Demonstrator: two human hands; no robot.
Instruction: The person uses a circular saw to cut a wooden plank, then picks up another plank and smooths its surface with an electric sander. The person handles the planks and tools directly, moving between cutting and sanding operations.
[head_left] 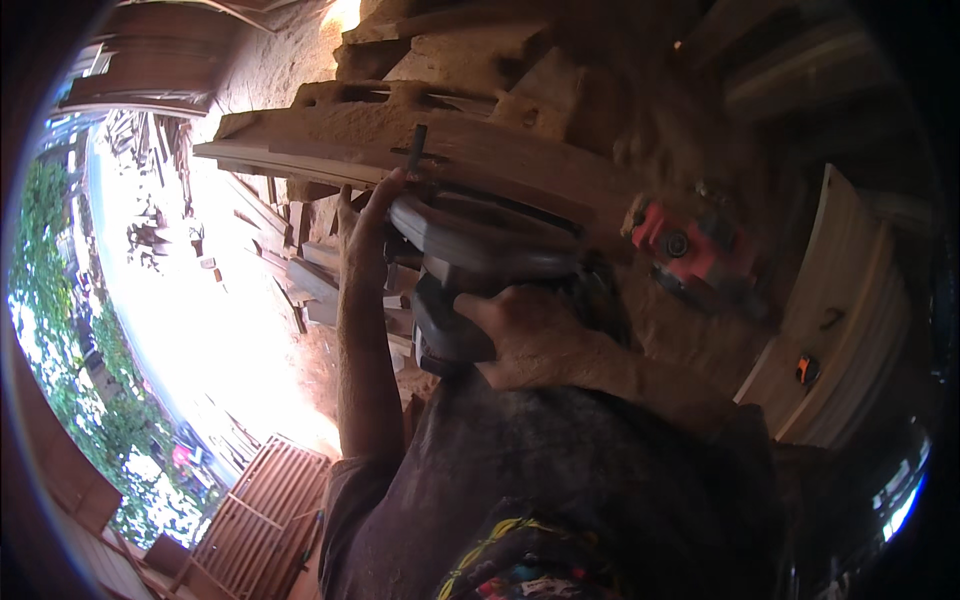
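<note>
A grey handheld power tool that looks like a circular saw point(490, 240) lies across the dusty edge of a long wooden board point(310, 150). My right hand point(540, 335) is closed round its rear handle, above a dark grey block on the tool's near side. At the front end, my left hand point(372, 205) holds the tool beside the board's edge, its fingers partly hidden. A thin black bar point(416, 148) stands out from the tool's front over the board. The blade, if any, is hidden beneath the housing.
To the right sits a red and black machine point(690, 245), somewhat blurred. Farther right, a tape measure point(806, 370) in orange and black rests on a pale plank point(835, 300). Wood offcuts point(320, 280) lie below the board. A slatted wooden frame point(265, 505) stands at lower left.
</note>
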